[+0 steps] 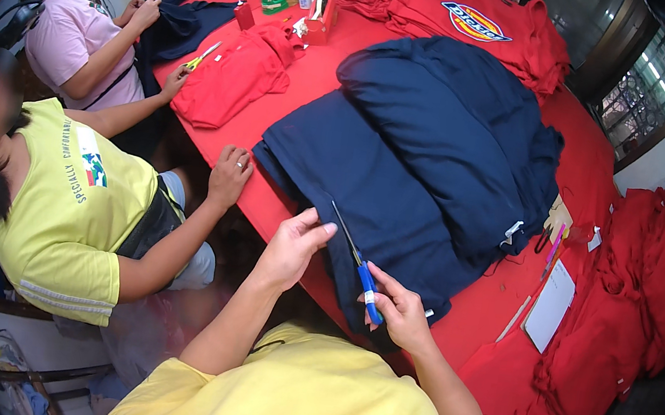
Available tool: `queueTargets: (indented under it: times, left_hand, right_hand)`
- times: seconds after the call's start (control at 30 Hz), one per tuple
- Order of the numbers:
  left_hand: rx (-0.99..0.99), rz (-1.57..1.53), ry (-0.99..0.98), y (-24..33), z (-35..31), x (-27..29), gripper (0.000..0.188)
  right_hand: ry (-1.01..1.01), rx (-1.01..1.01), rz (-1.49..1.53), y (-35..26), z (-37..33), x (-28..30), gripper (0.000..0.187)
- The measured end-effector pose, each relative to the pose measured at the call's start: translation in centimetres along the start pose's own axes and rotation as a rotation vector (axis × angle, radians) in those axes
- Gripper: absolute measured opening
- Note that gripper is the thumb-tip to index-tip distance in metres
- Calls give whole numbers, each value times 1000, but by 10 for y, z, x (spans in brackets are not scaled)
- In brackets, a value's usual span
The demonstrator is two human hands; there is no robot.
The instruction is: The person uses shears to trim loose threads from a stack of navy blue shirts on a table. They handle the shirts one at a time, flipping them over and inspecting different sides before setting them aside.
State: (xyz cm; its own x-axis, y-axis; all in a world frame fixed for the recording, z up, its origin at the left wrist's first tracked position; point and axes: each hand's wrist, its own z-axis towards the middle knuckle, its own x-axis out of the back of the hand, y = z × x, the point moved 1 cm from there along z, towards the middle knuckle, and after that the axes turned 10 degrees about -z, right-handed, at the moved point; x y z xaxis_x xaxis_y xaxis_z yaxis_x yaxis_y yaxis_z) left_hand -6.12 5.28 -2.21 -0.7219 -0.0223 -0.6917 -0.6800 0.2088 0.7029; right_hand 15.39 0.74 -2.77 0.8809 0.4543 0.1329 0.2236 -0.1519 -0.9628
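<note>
Head view: right hand (pixel 400 316) holds blue-handled scissors (pixel 367 281) over the near-left part of the navy garment (pixel 401 196) on the table (pixel 317 71); left hand (pixel 285 252) narrowed, can't tell if pinching thread. Slip could nick cloth or fingertips (pixel 329 229), blade (pixel 346 229) being right beside them. Fabric matte, thick, softly folded; blade slim, pointed.

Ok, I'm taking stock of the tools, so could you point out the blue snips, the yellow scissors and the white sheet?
Blue snips (pixel 367 279): head view, on the handle.
Yellow scissors (pixel 194 63): head view, on the handle.
White sheet (pixel 549 307): head view, mid-surface.
</note>
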Motion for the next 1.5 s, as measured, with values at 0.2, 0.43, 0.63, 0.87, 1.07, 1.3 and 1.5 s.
queueTargets:
  times: [0.2, 0.43, 0.63, 0.87, 1.07, 1.3, 1.5]
  left_hand:
    - [-41, 174, -34, 16, 0, -7, 36]
    - [-18, 44, 1, 12, 19, 11, 39]
    - [-54, 184, -10, 24, 20, 9, 39]
    - [-61, 27, -6, 31, 36, 21, 43]
    - [-89, 120, 21, 40, 37, 19, 32]
    - [-93, 178, 39, 43, 33, 11, 31]
    - [-148, -37, 55, 44, 51, 27, 30]
  right_hand:
    - [88, 255, -189, -4, 21, -6, 48]
    - [-18, -42, -40, -3, 27, -3, 50]
    - [85, 243, -228, -11, 50, -11, 48]
    - [15, 48, -155, -16, 55, -7, 52]
    - [124, 484, -356, -8, 75, -9, 52]
    - [-21, 62, -80, -24, 74, -4, 49]
    - [56, 249, -281, -20, 76, -7, 51]
